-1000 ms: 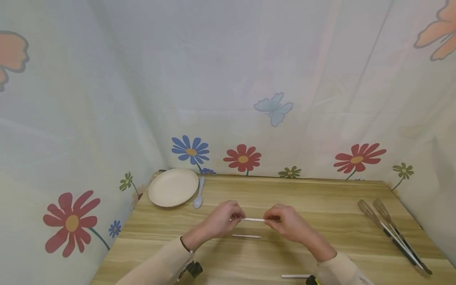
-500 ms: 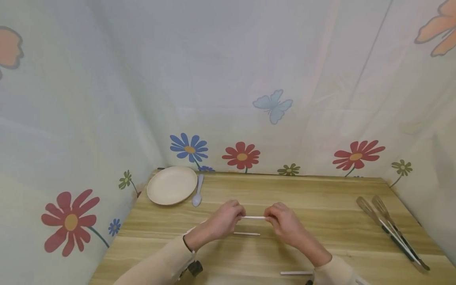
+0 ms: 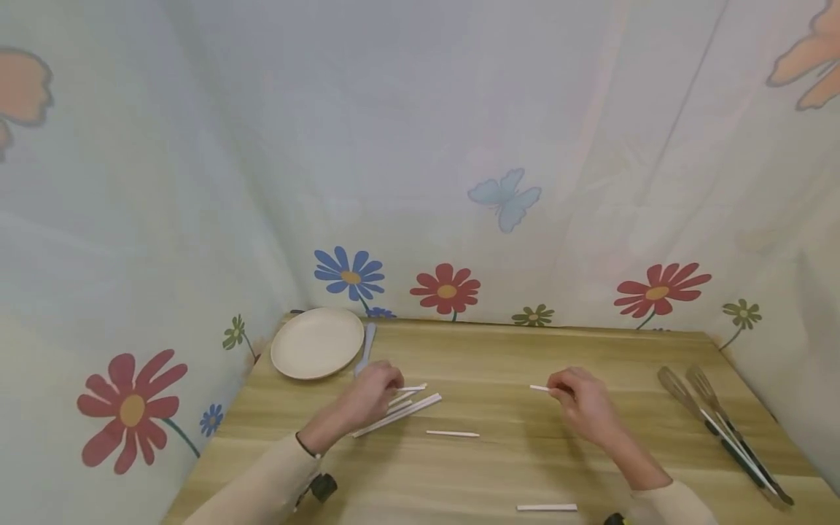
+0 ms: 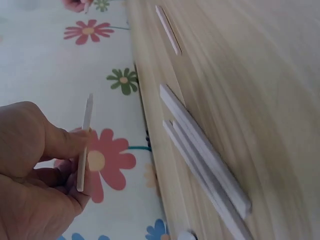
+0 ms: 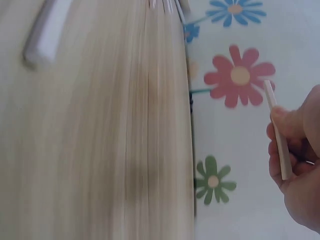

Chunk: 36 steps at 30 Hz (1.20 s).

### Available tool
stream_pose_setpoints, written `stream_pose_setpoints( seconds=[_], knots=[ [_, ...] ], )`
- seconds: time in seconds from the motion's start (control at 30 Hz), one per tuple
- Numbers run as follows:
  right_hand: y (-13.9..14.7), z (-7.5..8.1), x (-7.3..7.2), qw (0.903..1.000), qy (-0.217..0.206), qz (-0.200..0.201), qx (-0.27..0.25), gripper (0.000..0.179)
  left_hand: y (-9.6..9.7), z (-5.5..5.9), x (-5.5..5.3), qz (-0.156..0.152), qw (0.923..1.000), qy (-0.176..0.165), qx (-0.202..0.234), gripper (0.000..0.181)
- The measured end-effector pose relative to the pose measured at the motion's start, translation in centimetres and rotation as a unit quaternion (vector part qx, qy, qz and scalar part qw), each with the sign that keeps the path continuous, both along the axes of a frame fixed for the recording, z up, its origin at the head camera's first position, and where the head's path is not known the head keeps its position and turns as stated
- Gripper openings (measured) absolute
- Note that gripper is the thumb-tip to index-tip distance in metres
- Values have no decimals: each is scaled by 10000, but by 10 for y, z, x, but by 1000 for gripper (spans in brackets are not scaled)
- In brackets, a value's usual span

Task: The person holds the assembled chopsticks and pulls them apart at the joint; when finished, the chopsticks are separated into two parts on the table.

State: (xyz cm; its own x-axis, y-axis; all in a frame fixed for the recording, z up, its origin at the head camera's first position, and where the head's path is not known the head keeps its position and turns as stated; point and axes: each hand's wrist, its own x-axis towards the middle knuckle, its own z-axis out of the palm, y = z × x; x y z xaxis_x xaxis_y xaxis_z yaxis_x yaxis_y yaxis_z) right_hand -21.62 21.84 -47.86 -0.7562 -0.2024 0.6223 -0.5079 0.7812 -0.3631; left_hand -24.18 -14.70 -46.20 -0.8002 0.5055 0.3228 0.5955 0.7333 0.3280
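A pale flower-and-butterfly printed curtain (image 3: 459, 146) encloses a light wooden table (image 3: 499, 467) on three sides.

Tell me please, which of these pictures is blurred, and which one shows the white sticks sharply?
Right wrist view: the wooden table is streaked with motion blur, though the stick in the right hand stays fairly crisp. Left wrist view: sharpest; the stick held by the left hand and the three long sticks have clean edges. Head view: evenly lit, wide-angle, small things soft.

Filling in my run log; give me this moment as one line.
left hand: pinches short stick piece | right hand: pinches another piece | table: long sticks, plate, tongs
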Motion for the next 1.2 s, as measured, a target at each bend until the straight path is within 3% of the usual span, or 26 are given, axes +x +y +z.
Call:
stream_pose_setpoints(
  seconds=[0.13,0.27,0.77,1.2],
  knots=[
    [3,5,5,9973,-562,461,136,13,0,0,-2,-479,9987,128,84,9],
    [-1,5,8,9951,-897,410,108,16,7,2,0,-529,9985,102,71,7],
    [-3,7,13,9922,-1160,444,59,14,21,3,1,-527,9982,-292,-29,9],
    [-1,10,21,9843,-1469,981,-5,8,32,-4,0,-707,9966,-406,146,6]
  ],
)
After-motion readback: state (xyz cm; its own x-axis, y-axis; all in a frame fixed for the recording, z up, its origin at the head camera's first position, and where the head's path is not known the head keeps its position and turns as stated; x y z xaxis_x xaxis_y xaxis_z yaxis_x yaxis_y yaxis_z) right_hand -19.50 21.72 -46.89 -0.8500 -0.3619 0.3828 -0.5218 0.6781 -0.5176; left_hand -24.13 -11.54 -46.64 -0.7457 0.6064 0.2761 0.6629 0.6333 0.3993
